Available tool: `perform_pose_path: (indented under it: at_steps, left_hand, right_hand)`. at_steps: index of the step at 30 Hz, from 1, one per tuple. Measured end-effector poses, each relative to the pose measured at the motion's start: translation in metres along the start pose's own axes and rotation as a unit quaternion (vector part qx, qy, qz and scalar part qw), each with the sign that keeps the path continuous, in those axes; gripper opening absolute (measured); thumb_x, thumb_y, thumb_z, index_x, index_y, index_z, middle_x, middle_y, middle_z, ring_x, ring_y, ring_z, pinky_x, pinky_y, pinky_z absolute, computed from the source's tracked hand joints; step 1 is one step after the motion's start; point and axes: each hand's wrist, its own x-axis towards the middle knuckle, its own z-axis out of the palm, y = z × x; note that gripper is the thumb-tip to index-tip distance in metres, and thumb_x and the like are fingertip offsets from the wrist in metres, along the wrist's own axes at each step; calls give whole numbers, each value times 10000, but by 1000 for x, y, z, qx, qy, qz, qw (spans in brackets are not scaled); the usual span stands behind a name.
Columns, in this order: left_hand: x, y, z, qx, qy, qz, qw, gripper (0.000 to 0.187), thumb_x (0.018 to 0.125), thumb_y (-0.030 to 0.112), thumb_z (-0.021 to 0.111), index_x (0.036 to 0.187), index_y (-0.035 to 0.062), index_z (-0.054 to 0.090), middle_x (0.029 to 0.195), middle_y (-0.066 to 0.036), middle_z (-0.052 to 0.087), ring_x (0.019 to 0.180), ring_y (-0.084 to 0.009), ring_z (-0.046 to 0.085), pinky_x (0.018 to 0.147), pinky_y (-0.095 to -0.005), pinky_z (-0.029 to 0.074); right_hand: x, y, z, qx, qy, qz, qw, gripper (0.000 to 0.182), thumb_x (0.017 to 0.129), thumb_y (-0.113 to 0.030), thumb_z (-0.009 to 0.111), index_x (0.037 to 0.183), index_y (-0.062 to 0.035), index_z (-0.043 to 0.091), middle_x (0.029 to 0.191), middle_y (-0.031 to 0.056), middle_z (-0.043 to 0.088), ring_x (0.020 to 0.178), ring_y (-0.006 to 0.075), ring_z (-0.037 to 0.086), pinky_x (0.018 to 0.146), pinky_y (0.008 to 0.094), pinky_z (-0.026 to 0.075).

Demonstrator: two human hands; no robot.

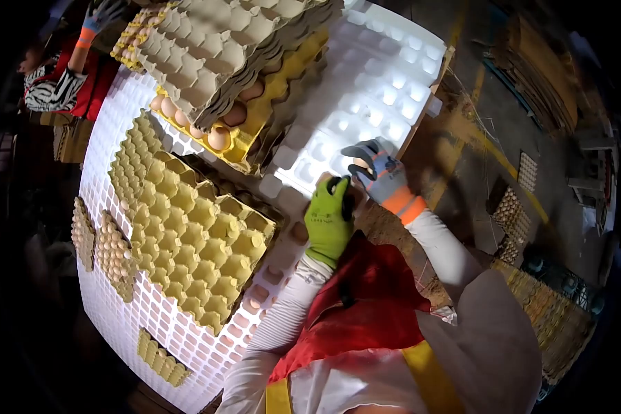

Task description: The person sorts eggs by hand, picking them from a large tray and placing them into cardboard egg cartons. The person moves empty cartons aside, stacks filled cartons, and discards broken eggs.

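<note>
My left hand [330,215], in a green glove, is curled at the near edge of the white egg-cup surface [310,165]. A brownish egg [323,178] shows partly at its fingertips. Just to the right is my right hand [383,172], in a grey-blue glove with an orange cuff, its fingers bent round a pale, egg-like thing [360,164] that they mostly cover. The two hands nearly touch. Beyond them stands a stack of grey cardboard trays [200,52] over a yellow tray [238,148] holding brown eggs [219,138].
Empty yellowish trays [193,238] lie left of my hands on the white grid. Smaller trays with eggs [114,252] sit farther left. Another person [69,86] with a raised gloved hand is at the upper left. Cardboard [535,76] and egg trays [512,214] stand on the floor at right.
</note>
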Motion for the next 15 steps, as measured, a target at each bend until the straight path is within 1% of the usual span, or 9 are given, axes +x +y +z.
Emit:
perform_pose_path:
  at_steps: [4, 7, 8, 9, 11, 12, 13, 14, 15]
  left_hand:
    - [40, -44, 12, 188, 49, -24, 981, 418, 889, 156, 602, 1307, 136, 602, 1301, -128, 579, 1125, -346, 565, 922, -426, 472]
    - [44, -57, 6, 132, 65, -7, 989, 443, 885, 116, 561, 1326, 81, 573, 1366, -168, 543, 1190, -374, 538, 980, -455, 440]
    - [38, -58, 8, 111, 82, -1, 990, 468, 871, 128, 577, 1337, 90, 572, 1375, -177, 537, 1191, -392, 530, 981, -477, 431]
    - [28, -56, 12, 92, 98, 4, 991, 494, 857, 139, 594, 1349, 100, 571, 1384, -186, 530, 1193, -411, 521, 981, -498, 422]
    - [-5, -39, 10, 2, 144, -18, 989, 553, 822, 69, 631, 1370, 79, 560, 1387, -198, 520, 1228, -444, 490, 1004, -494, 425]
    - [-23, -17, -5, -48, 132, -49, 989, 552, 794, 16, 646, 1339, 56, 568, 1388, -214, 514, 1232, -460, 493, 1009, -496, 438]
    - [-43, -5, -23, -108, 38, -131, 985, 509, 801, 14, 659, 1303, 31, 576, 1374, -231, 518, 1211, -461, 514, 1007, -493, 450]
    - [-58, 0, -42, -111, 50, -56, 991, 478, 797, 26, 690, 1265, 23, 591, 1353, -230, 532, 1165, -457, 547, 998, -492, 458]
    - [-78, 13, -61, -84, 63, -45, 993, 508, 779, 31, 720, 1271, 24, 593, 1335, -221, 547, 1143, -451, 560, 980, -486, 467]
  right_hand:
    - [-1, 27, 37, -152, -161, 91, 971, 478, 850, -297, 729, 1310, -229, 617, 1220, 77, 602, 1021, 332, 652, 826, 416, 559]
    - [11, 6, 22, -4, -133, 62, 989, 441, 910, -255, 668, 1345, -303, 609, 1214, 73, 615, 1023, 334, 650, 841, 418, 551]
    - [21, -1, 24, 16, -114, 47, 992, 384, 936, -231, 638, 1320, -251, 627, 1184, 103, 629, 1009, 344, 644, 833, 413, 542]
    - [14, 24, 52, -88, -10, -22, 996, 330, 947, -213, 622, 1272, -156, 635, 1151, 142, 636, 996, 357, 631, 829, 407, 533]
    - [54, -7, 56, 61, -19, -45, 997, 303, 939, -208, 622, 1213, -80, 632, 1132, 173, 637, 998, 367, 621, 835, 421, 523]
    - [64, -1, 71, -12, -35, -112, 993, 288, 927, -203, 614, 1187, -80, 633, 1155, 174, 630, 1049, 371, 596, 893, 455, 492]
    - [61, 6, 83, -70, -41, -147, 986, 290, 915, -199, 609, 1184, -94, 636, 1185, 163, 621, 1085, 373, 573, 941, 471, 461]
    - [57, 14, 94, -126, -43, -183, 974, 294, 903, -194, 604, 1182, -108, 639, 1215, 151, 611, 1121, 375, 549, 989, 487, 430]
    - [58, 13, 96, -70, -65, -133, 987, 289, 896, -183, 612, 1171, -99, 644, 1223, 148, 610, 1125, 376, 556, 1000, 475, 435]
